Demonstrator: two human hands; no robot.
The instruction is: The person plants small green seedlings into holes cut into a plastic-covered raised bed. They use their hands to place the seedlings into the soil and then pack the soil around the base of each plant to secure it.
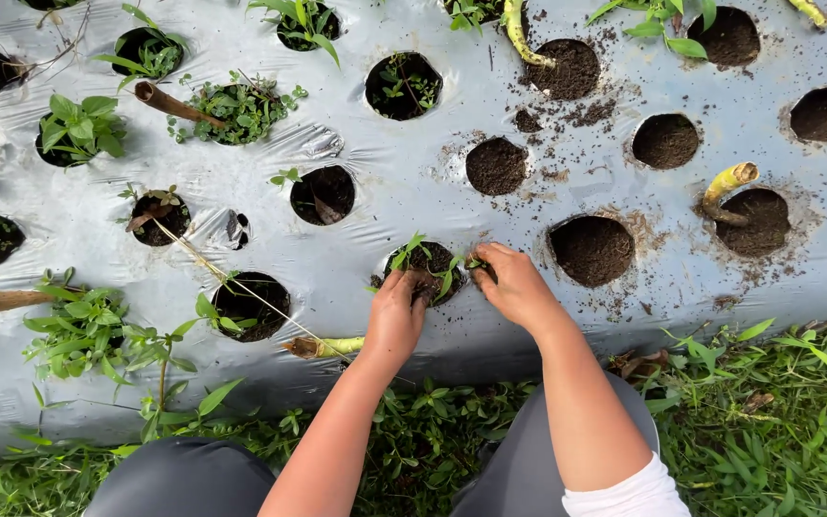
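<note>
Weeds (430,260) in soil hole | left hand (394,316), right hand (514,285) pinching them | cleared holes (592,251) beside, silver sheet (413,201)

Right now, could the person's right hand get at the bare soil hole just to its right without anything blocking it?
Probably yes: the right hand sits at the weedy hole, and only bare silver plastic sheet lies between it and the neighbouring bare soil hole.

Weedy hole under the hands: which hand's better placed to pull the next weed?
Probably left. The left hand sits on the weedy hole, fingers among the weeds. The right hand rests at its right rim.
</note>
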